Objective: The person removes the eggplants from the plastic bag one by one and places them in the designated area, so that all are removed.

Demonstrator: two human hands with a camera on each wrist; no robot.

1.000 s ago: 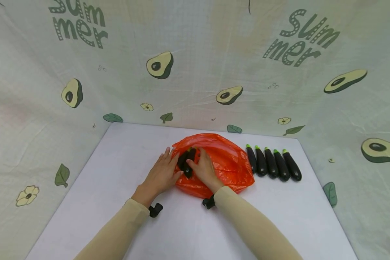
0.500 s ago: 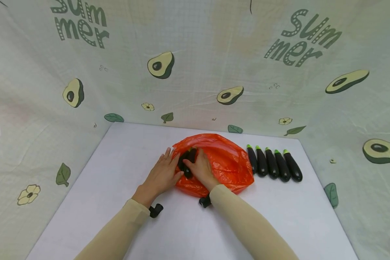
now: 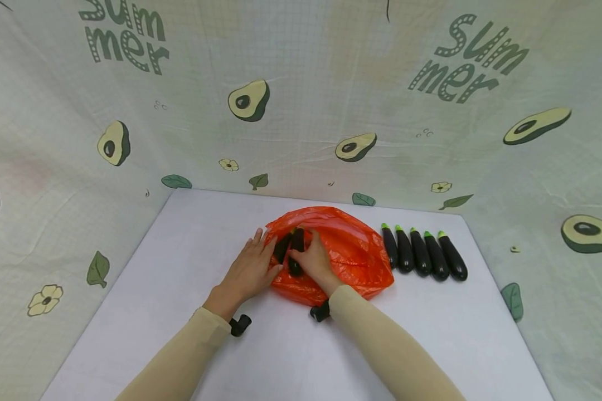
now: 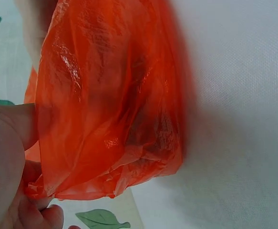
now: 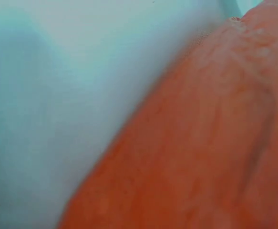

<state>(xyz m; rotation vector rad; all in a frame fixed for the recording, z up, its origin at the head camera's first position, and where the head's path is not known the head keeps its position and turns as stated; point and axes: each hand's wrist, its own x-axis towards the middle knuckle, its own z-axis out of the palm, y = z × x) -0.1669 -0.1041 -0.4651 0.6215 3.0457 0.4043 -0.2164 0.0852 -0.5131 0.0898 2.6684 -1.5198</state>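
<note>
In the head view a red plastic bag [image 3: 353, 250] lies on the table with its mouth spread. My right hand [image 3: 315, 260] reaches into it and grips a dark eggplant [image 3: 297, 253] between thumb and fingers. Another eggplant [image 3: 281, 249] lies just left of that one inside the bag. At the bag's left rim my left hand [image 3: 251, 267] has its fingers spread and fairly straight, touching the plastic. In the left wrist view the thumb [image 4: 22, 125] passes behind the bag's edge. Red plastic [image 5: 191, 152] fills much of the right wrist view, blurred, and hides the right fingers there.
To the bag's right, several eggplants [image 3: 420, 253] lie side by side in a row, green stem ends away from me. The white table [image 3: 200, 223] meets a printed cloth [image 3: 301, 111] at its back and sides.
My right hand has shifted slightly left and then back right. The gripped eggplant now stands a little apart from the other one. My left hand stays in place.
</note>
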